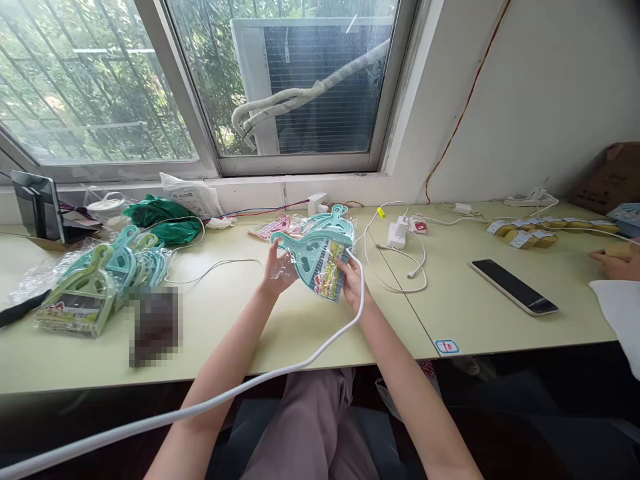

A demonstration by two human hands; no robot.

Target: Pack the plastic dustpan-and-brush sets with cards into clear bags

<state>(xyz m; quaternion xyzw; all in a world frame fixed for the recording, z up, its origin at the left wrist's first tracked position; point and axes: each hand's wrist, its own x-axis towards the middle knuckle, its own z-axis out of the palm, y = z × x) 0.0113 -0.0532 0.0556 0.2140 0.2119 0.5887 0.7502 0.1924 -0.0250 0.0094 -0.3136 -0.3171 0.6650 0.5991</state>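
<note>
A mint-green mini dustpan and brush set [311, 260] with a bright printed card is held above the table in front of me. My left hand [280, 270] grips it near the handle end, with clear plastic wrap by the fingers. My right hand [353, 279] closes on the brush side at the card's edge. Behind it lie more wrapped sets, one pink [276, 228] and one mint [334, 217]. To the left is a pile of packaged mint sets [127, 260], with a yellow-green set [80, 303] at its front.
A thick white cable [270, 375] crosses in front of my arms. Chargers and wires [397, 233], a dark-screened phone [514, 287] and yellow labelled packs [530, 238] lie to the right. Another person's hand [620, 261] is at the right edge. A green bag [165, 220] sits back left.
</note>
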